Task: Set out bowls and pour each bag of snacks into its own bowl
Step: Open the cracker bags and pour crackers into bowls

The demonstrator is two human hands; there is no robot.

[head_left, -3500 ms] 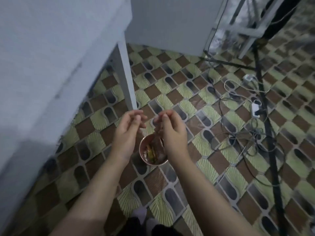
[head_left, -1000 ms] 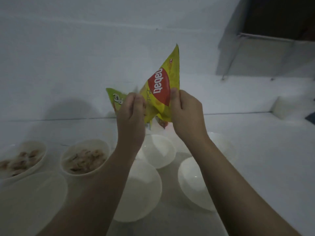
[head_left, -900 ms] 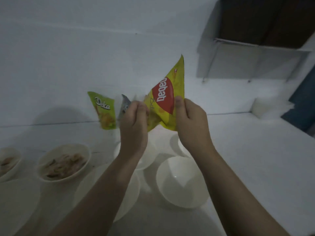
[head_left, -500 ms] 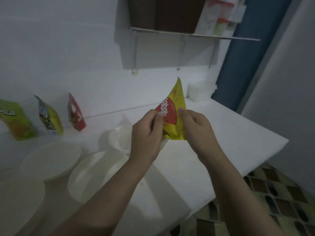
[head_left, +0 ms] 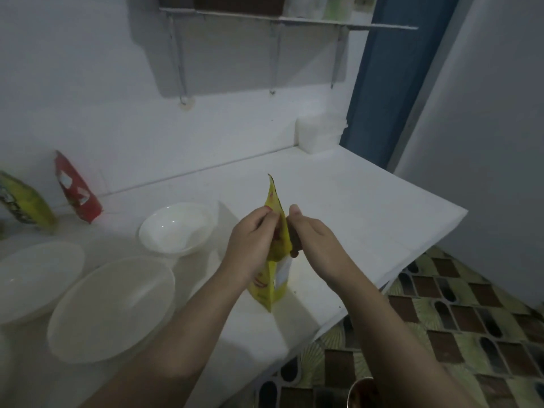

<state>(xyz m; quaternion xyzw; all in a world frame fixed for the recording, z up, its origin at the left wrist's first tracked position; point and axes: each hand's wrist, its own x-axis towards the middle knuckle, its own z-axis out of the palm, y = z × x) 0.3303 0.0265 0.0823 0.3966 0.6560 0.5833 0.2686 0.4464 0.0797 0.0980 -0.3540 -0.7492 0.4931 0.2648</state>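
Note:
Both hands hold a yellow snack bag (head_left: 274, 278) upright above the white table (head_left: 368, 207). My left hand (head_left: 253, 245) pinches the bag's top edge from the left, and my right hand (head_left: 312, 237) pinches it from the right. The bag is seen edge-on, its top corner sticking up between my fingers. An empty white bowl (head_left: 176, 228) stands left of my hands. Two larger empty white bowls, one (head_left: 112, 307) nearer and one (head_left: 35, 275) at the far left, sit closer to me.
A red snack bag (head_left: 77, 192) and a yellow-green snack bag (head_left: 26, 201) lean against the wall at the left. A white box (head_left: 319, 134) sits in the far table corner. A metal bin rim (head_left: 360, 393) shows on the patterned floor below the table's edge.
My view has swung right and down. The yellow bag has turned edge-on and dropped lower, with both hands still pinching its top.

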